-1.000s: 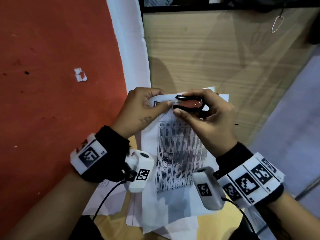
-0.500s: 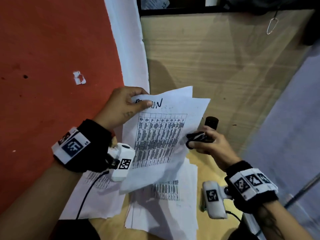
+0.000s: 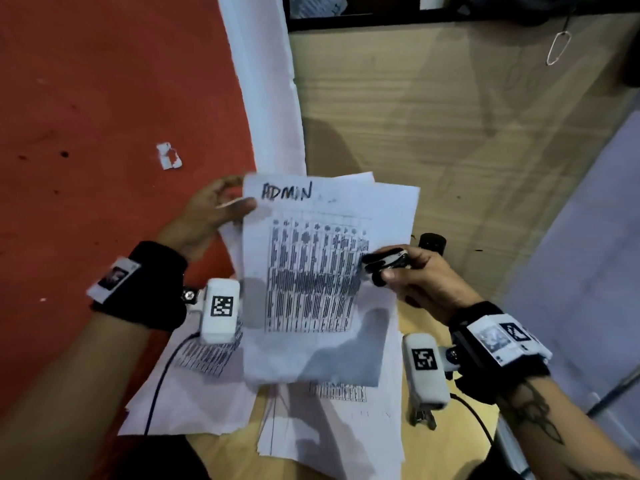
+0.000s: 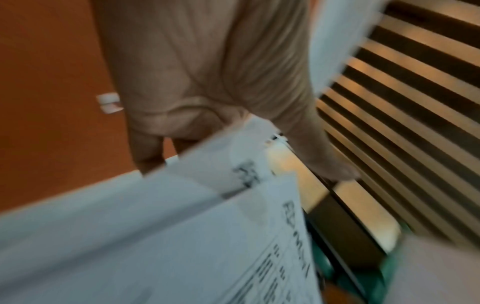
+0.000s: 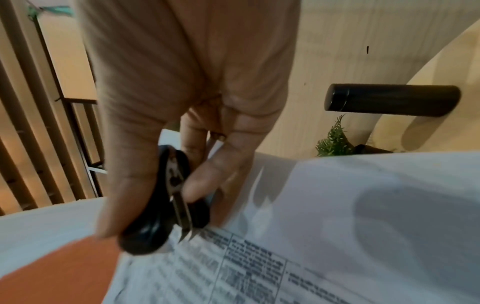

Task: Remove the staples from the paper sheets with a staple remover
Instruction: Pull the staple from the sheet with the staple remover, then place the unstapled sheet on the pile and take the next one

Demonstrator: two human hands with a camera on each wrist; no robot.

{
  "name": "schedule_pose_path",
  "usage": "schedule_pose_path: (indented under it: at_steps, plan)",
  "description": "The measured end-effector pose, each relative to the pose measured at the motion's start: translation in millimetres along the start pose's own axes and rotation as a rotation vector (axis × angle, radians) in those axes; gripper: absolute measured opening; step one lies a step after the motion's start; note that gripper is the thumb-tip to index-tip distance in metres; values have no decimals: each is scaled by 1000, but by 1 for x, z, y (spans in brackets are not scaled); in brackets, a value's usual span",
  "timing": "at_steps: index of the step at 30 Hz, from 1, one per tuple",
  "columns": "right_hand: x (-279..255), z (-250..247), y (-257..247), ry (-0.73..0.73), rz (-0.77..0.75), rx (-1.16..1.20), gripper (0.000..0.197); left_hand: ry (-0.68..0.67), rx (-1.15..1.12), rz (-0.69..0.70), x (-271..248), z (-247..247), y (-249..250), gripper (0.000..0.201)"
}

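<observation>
My left hand [image 3: 221, 209] pinches the top left corner of a printed paper sheet [image 3: 311, 271] headed "ADMIN", lifted above the table; the same sheet [image 4: 207, 236] shows blurred in the left wrist view under that hand [image 4: 202, 86]. My right hand [image 3: 408, 275] grips a black staple remover [image 3: 384, 261] at the sheet's right edge. In the right wrist view the staple remover [image 5: 168, 201] sits between thumb and fingers of my right hand [image 5: 187, 102], its metal jaws close together just over the printed sheet [image 5: 285, 257]. No staple is visible.
More loose sheets [image 3: 329, 427] lie on the wooden table [image 3: 433, 133] under the lifted one. A black cylinder [image 3: 432, 242] stands behind my right hand. A stapler [image 3: 420, 415] lies near my right wrist. Red floor [image 3: 86, 133] with a paper scrap [image 3: 168, 155] lies left.
Both hands were working the remover at the sheet's top edge. The right hand then drew the remover down and right, and the left hand lifted the sheet and turned it flatter toward me.
</observation>
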State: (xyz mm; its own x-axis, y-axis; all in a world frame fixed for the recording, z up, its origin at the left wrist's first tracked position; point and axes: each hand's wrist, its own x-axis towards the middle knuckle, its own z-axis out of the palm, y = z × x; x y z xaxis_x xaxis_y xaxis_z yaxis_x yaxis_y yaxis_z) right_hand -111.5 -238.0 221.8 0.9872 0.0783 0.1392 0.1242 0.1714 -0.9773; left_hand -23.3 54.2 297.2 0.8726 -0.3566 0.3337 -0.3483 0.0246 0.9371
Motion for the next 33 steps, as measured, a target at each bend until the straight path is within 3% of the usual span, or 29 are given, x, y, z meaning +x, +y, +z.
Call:
schedule_pose_path:
  at_steps: [2,4,6,9,11,13,16,21,24,29,33]
  plan:
    - [0,-4,0,50,2,79,69,53,-165,-146,-10,2,-32,90]
    - [1,-7,3,72,10,183,73,43,-122,-197,-23,10,-66,96]
    - [2,-4,8,76,55,241,77,106,-39,-144,-36,27,-89,78]
    - [6,1,15,122,112,176,69,246,33,-88,-38,31,-99,27]
    - [5,0,21,198,142,47,52,295,48,-120,-35,9,-105,14]
    - [2,-5,32,269,167,-20,22,379,48,-175,-33,-24,-112,20]
    - [-5,-18,69,365,255,-36,12,445,19,-289,-36,-73,-128,8]
    - [-19,-25,155,489,540,69,7,417,156,-706,-48,-133,-195,44]
    - [-29,-19,196,499,667,66,3,367,301,-812,-51,-142,-244,62]
    - [-38,-13,236,483,768,-8,8,401,442,-997,-51,-147,-311,58]
    - [-41,-16,252,468,791,-48,7,357,559,-981,-41,-144,-330,64]
